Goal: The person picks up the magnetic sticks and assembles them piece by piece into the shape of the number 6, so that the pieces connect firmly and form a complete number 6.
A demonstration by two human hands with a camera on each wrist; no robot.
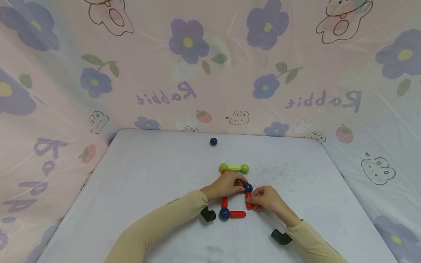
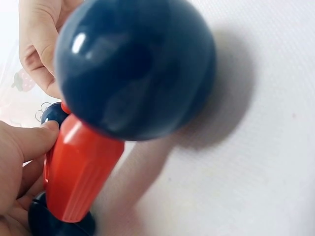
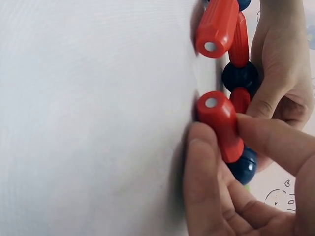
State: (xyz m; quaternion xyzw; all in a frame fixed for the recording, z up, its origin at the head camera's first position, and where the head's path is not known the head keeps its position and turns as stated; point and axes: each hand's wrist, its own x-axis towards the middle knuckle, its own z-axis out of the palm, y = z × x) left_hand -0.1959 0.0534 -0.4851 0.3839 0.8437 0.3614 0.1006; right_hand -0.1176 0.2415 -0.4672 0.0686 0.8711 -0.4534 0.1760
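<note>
In the head view my left hand (image 1: 227,183) pinches a dark blue ball (image 1: 248,187) between thumb and fingers. Just to its right, my right hand (image 1: 268,199) holds a red rod (image 1: 248,201) that meets this ball from the near side. The right wrist view shows the rod's free end with a silvery tip, gripped by thumb and fingers. Another red rod (image 1: 238,214) sticks out rightward from a second blue ball (image 1: 224,214) nearer me. Red rods (image 1: 224,202) run from that ball toward the back, partly hidden under the left hand.
At the far end of the rods, a lime rod (image 1: 234,168) joins two green balls (image 1: 245,168). A lone blue ball (image 1: 213,141) lies near the white table's (image 1: 158,157) back edge. Dark curved pieces (image 1: 281,237) sit by both wrists. Printed cloth (image 1: 223,87) hangs behind and beside the table.
</note>
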